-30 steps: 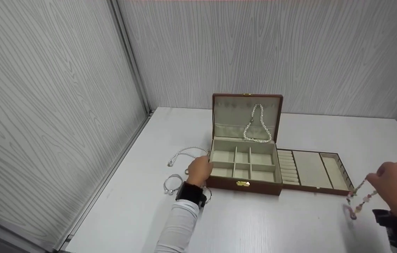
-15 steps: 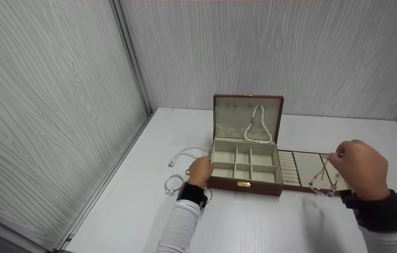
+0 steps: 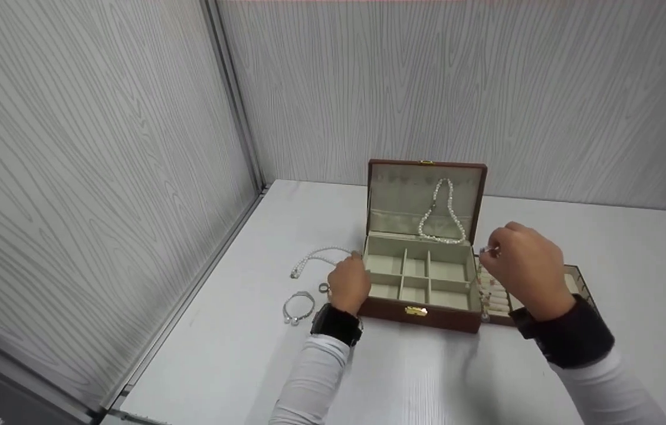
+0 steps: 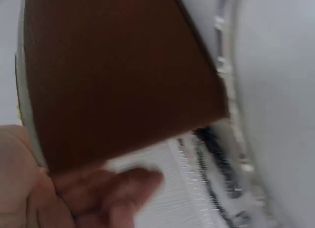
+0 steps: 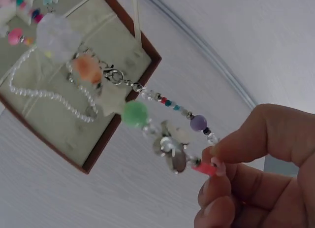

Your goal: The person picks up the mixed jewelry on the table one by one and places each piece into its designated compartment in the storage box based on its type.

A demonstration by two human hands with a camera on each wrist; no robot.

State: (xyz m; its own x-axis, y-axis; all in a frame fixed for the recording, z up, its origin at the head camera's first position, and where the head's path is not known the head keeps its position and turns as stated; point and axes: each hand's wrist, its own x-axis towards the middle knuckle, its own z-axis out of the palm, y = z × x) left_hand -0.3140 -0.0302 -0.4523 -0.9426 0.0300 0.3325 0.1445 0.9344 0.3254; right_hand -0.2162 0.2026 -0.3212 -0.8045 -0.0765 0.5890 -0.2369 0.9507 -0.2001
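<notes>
White tabletop [image 3: 415,378] here: person's L hand [image 3: 349,286] grips L side of open brown rect. beige-lined box [image 3: 448,321]; R hand [image 3: 527,268] pinches multicoloured beaded strand [image 5: 134,114], dangling nr box.

The right hand [image 3: 524,267] hides part of the side tray [image 3: 573,283]. In its wrist view, the bead string [image 5: 135,113] runs off the top left corner, fuzzy there. The left hand [image 3: 349,284] covers some of the box [image 3: 391,314]; up close, its fingers [image 4: 123,191] look blurry.
</notes>
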